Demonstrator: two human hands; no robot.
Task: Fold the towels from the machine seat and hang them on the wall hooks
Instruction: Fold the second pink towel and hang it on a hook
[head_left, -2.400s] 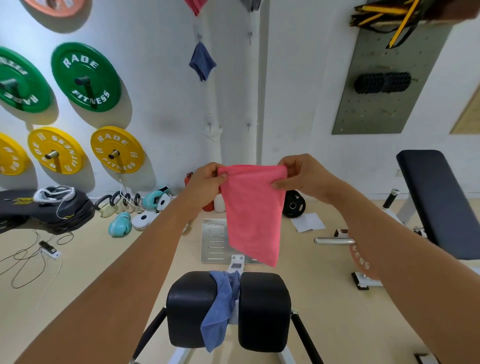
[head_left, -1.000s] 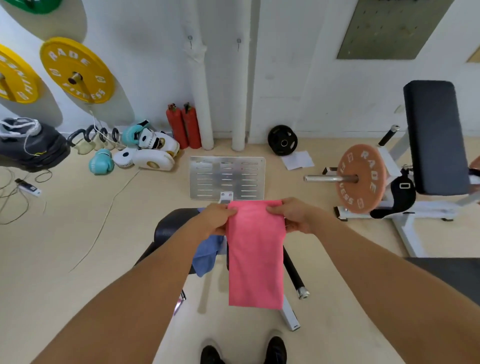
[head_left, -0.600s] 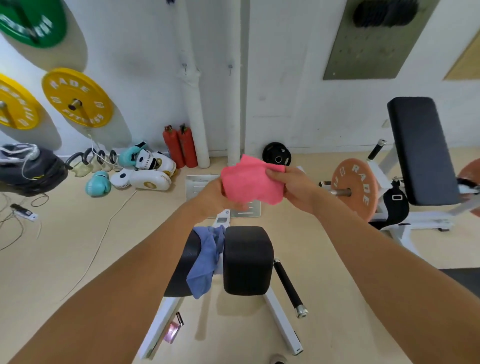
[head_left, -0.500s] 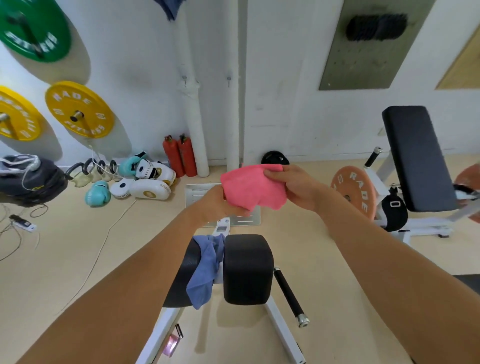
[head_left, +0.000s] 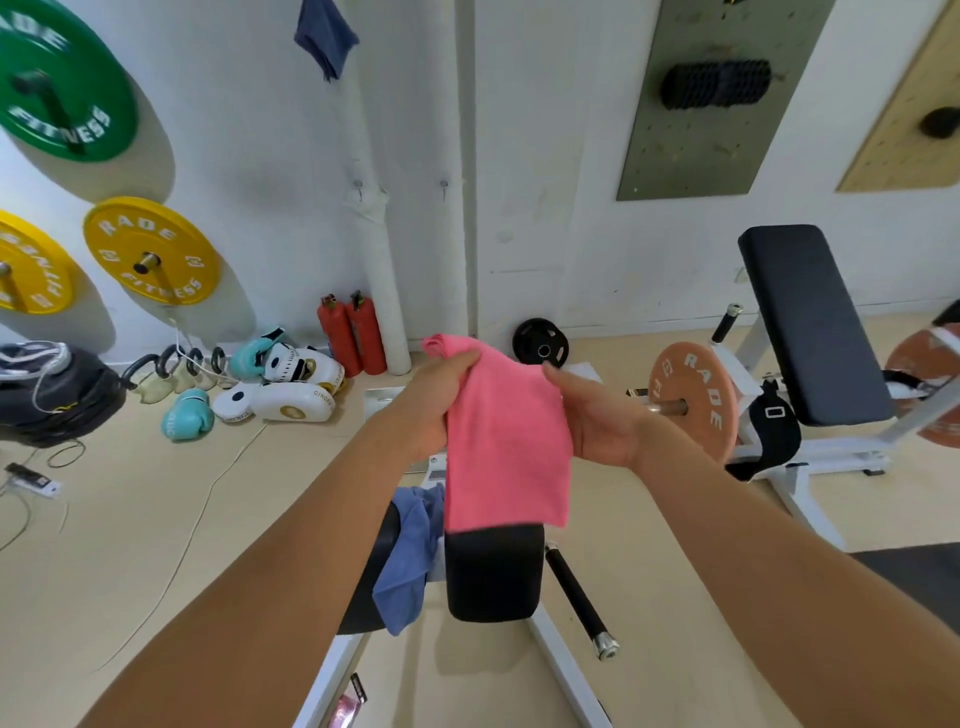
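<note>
- We see the pink towel held in front of us above the seat; half a second ago it was bunched into a small bundle, and it now hangs down as a folded panel.
- Our left hand grips its upper left corner, fingers curled round the cloth.
- Our right hand has let its pinch go: the fingers lie straight and flat against the towel's right edge.
- A blue towel is still draped over the seat, below the pink one.
- On the wall, two bare hooks sit below a dark blue towel already hanging.
</note>
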